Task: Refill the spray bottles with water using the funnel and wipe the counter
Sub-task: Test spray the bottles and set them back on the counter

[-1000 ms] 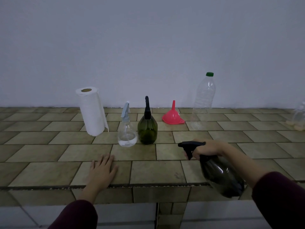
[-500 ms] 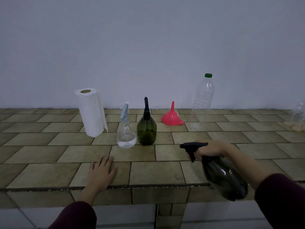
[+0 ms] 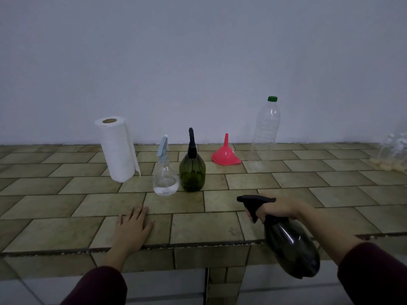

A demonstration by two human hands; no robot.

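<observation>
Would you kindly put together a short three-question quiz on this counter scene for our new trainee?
1. True or false: the pink plastic funnel stands mouth-down on the tiled counter.
2. Which hand grips the dark tinted spray bottle with the black trigger? A) left B) right C) neither
3. Fill in: the clear spray bottle with the pale blue trigger stands between the white paper towel roll and the ____ spray bottle.

Key:
1. True.
2. B: the right hand holds its neck; the left hand lies flat on the counter.
3. Green, the green glassy spray bottle with the black nozzle.
</observation>
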